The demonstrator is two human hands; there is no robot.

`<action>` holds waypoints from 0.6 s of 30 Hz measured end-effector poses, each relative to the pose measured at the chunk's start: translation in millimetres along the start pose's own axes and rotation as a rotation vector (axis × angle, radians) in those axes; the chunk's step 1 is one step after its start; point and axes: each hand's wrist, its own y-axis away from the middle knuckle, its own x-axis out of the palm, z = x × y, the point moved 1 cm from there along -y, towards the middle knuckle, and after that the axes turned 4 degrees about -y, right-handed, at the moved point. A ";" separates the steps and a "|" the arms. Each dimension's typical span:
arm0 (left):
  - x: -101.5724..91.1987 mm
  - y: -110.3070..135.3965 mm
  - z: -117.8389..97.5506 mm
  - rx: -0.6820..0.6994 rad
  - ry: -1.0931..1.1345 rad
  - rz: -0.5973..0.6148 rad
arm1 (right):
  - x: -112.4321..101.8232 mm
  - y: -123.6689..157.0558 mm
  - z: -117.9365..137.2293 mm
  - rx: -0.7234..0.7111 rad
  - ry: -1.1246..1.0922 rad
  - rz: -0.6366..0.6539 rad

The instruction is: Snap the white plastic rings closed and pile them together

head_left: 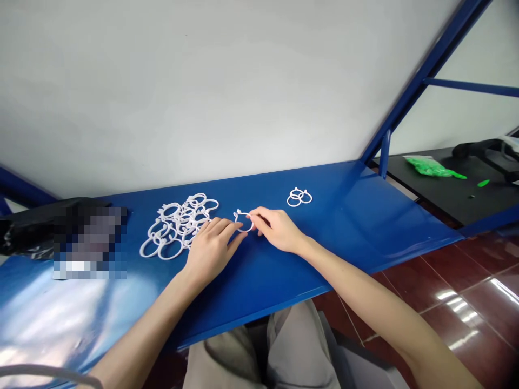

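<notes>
Nearby, ring pile [178, 227], linked rings [299, 198], green bag [430, 166]

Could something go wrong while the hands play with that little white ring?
Maybe. The white ring is pinched only at its edges by the left hand and right hand, so it could pop out and skid along the blue table. The left hand also lies right against the pile of rings, so a nudge might scatter or tangle them. The small linked set sits apart and looks safe.
</notes>
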 end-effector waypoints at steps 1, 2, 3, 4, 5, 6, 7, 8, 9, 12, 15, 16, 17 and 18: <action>-0.1 0.0 -0.3 -0.005 0.018 -0.002 | 1.2 0.8 -0.5 -0.013 -0.010 -0.018; -0.2 -0.5 -1.1 -0.012 0.042 -0.005 | 1.9 1.3 -1.4 -0.027 -0.013 -0.043; -0.5 -1.3 -2.3 -0.025 0.073 -0.010 | 2.4 1.5 -2.3 -0.043 -0.010 -0.069; -0.7 -2.2 -3.7 -0.046 0.111 -0.013 | 2.8 1.6 -3.1 -0.058 -0.005 -0.092; -1.0 -3.0 -5.3 -0.081 0.154 -0.015 | 3.4 1.6 -3.6 -0.068 -0.001 -0.110; -1.4 -3.5 -6.5 -0.138 0.203 -0.019 | 4.0 1.7 -3.7 -0.074 -0.001 -0.123; -1.7 -3.9 -7.4 -0.212 0.257 -0.023 | 4.7 1.8 -3.5 -0.078 -0.003 -0.130; -1.9 -4.1 -7.8 -0.298 0.317 -0.023 | 5.3 2.0 -2.8 -0.081 -0.004 -0.131; -2.0 -4.2 -7.8 -0.383 0.379 -0.019 | 5.7 2.2 -1.9 -0.086 -0.001 -0.129; -1.9 -5.2 -6.1 -0.547 0.533 0.023 | 6.5 3.0 0.9 -0.101 0.026 -0.101; -1.1 -6.8 -3.8 -0.616 0.627 0.071 | 6.5 3.5 1.5 -0.100 0.049 -0.072; -0.6 -7.1 -3.2 -0.635 0.649 0.070 | 6.5 3.5 1.3 -0.096 0.051 -0.065; 0.0 -7.2 -2.9 -0.650 0.667 0.062 | 6.7 3.6 1.2 -0.093 0.051 -0.061; 0.7 -6.9 -2.9 -0.658 0.681 0.048 | 6.9 3.7 1.2 -0.092 0.049 -0.060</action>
